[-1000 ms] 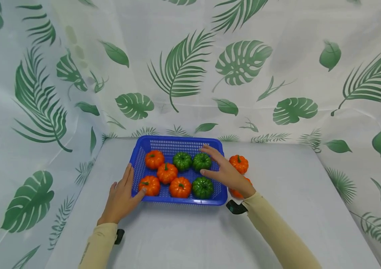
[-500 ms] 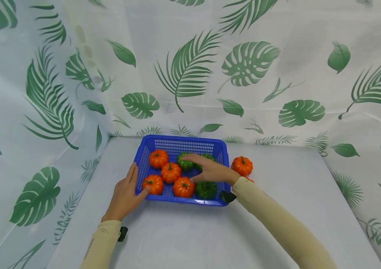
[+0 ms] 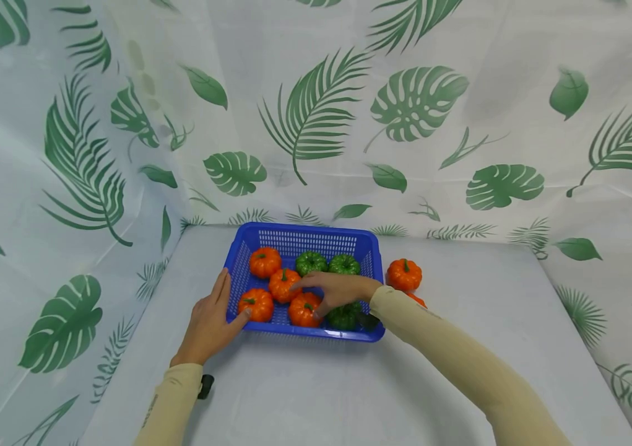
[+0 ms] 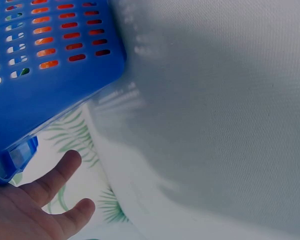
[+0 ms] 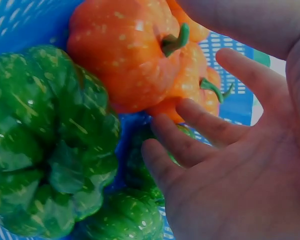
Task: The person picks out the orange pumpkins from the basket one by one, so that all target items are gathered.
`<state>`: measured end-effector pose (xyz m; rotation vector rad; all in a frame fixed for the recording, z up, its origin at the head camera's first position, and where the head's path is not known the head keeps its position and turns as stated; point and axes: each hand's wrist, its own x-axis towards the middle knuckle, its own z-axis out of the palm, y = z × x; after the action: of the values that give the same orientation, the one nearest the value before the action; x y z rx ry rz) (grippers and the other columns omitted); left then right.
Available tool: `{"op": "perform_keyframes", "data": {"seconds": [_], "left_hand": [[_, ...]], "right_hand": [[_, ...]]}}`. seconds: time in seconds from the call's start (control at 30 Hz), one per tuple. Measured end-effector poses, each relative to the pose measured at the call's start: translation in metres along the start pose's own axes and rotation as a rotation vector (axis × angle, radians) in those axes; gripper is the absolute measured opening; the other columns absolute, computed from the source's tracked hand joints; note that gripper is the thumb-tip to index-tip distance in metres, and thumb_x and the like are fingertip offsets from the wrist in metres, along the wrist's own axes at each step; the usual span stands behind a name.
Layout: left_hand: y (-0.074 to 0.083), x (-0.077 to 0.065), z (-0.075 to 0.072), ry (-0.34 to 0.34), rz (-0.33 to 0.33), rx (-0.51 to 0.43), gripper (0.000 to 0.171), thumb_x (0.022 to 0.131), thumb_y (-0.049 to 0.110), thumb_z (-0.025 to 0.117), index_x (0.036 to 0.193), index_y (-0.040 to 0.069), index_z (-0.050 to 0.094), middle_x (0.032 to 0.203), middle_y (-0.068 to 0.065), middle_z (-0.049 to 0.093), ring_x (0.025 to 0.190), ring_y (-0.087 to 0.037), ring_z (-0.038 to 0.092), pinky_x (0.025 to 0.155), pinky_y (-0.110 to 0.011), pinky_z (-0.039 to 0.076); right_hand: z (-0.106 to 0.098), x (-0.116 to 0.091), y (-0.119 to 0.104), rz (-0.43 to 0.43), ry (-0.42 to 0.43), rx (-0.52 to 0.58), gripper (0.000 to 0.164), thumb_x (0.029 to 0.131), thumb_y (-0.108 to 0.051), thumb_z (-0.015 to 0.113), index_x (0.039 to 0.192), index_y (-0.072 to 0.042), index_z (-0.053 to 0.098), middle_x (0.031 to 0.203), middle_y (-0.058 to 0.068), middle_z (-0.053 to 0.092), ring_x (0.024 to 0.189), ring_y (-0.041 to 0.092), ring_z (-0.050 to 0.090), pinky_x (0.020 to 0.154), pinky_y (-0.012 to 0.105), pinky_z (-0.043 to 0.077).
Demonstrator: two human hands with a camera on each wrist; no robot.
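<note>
A blue plastic basket (image 3: 293, 331) holds several small pumpkins, some orange, some green. At its left side my left hand (image 3: 207, 322) rests on the rim, fingers straight, thumb near the front-left orange pumpkin (image 3: 257, 305). My right hand (image 3: 340, 290) is over the basket with fingers spread around the front-middle orange pumpkin (image 3: 303, 311); whether it touches it I cannot tell. In the right wrist view the palm and fingers (image 5: 177, 140) look apart from the nearest orange pumpkin (image 5: 122, 55) and green pumpkin (image 5: 45, 140). The front-right green pumpkin (image 3: 342, 317) is partly hidden beneath the hand.
Right of the basket an orange pumpkin (image 3: 405, 274) sits on the white table (image 3: 293, 390). Another orange pumpkin (image 3: 417, 300) is mostly hidden behind my right sleeve. A leaf-patterned curtain (image 3: 427, 167) stands behind the table and along its sides.
My right hand has moved left and toward me, from the back-right green pumpkin to the front-middle orange one. The left hand stays at the basket's rim. The camera view has shifted slightly.
</note>
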<state>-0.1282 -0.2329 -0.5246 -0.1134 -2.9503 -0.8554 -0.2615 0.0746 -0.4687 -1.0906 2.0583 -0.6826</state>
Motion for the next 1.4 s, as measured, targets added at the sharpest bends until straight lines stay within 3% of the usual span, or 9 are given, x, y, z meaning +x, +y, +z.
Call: {"op": "perform_keyframes", "data": {"seconds": [0.37, 0.67, 0.9, 1.13, 1.4], "left_hand": [[0.001, 0.0, 0.001, 0.002, -0.009, -0.001, 0.097, 0.102, 0.042, 0.067, 0.17, -0.001, 0.014, 0.179, -0.012, 0.007, 0.148, -0.05, 0.041, 0.122, -0.071, 0.022], [0.003, -0.001, 0.001, 0.003, -0.003, -0.011, 0.097, 0.102, 0.042, 0.067, 0.17, -0.001, 0.013, 0.179, -0.013, 0.007, 0.148, -0.05, 0.041, 0.122, -0.071, 0.022], [0.003, -0.001, 0.0, 0.011, 0.0, -0.011, 0.096, 0.102, 0.04, 0.067, 0.17, -0.001, 0.015, 0.179, -0.013, 0.008, 0.149, -0.049, 0.04, 0.122, -0.071, 0.021], [0.004, 0.0, -0.001, 0.007, 0.004, -0.018, 0.096, 0.103, 0.041, 0.067, 0.17, -0.001, 0.014, 0.179, -0.013, 0.008, 0.149, -0.049, 0.041, 0.122, -0.072, 0.02], [0.003, 0.0, -0.001, 0.002, -0.004, -0.044, 0.095, 0.103, 0.04, 0.066, 0.17, 0.0, 0.013, 0.18, -0.011, 0.005, 0.151, -0.047, 0.038, 0.123, -0.07, 0.02]], "right_hand": [[0.004, 0.009, 0.003, 0.083, -0.058, -0.007, 0.075, 0.095, -0.013, 0.082, 0.162, -0.023, 0.051, 0.163, 0.007, 0.045, 0.15, 0.03, 0.039, 0.125, 0.054, 0.032], [0.014, 0.016, 0.004, 0.082, -0.089, -0.079, 0.078, 0.093, -0.004, 0.081, 0.162, -0.022, 0.05, 0.161, 0.005, 0.047, 0.148, 0.025, 0.042, 0.126, 0.051, 0.03], [0.012, 0.015, 0.003, 0.078, -0.024, -0.111, 0.072, 0.091, -0.007, 0.086, 0.155, -0.021, 0.056, 0.159, 0.004, 0.052, 0.146, 0.026, 0.046, 0.125, 0.049, 0.033], [0.006, 0.008, 0.006, 0.123, 0.032, -0.088, 0.069, 0.091, -0.02, 0.088, 0.153, -0.026, 0.058, 0.156, 0.002, 0.054, 0.142, 0.025, 0.049, 0.12, 0.051, 0.04], [0.002, 0.002, 0.013, 0.132, 0.092, -0.042, 0.077, 0.091, -0.032, 0.088, 0.159, -0.024, 0.053, 0.162, 0.006, 0.048, 0.147, 0.031, 0.045, 0.122, 0.058, 0.035]]}}
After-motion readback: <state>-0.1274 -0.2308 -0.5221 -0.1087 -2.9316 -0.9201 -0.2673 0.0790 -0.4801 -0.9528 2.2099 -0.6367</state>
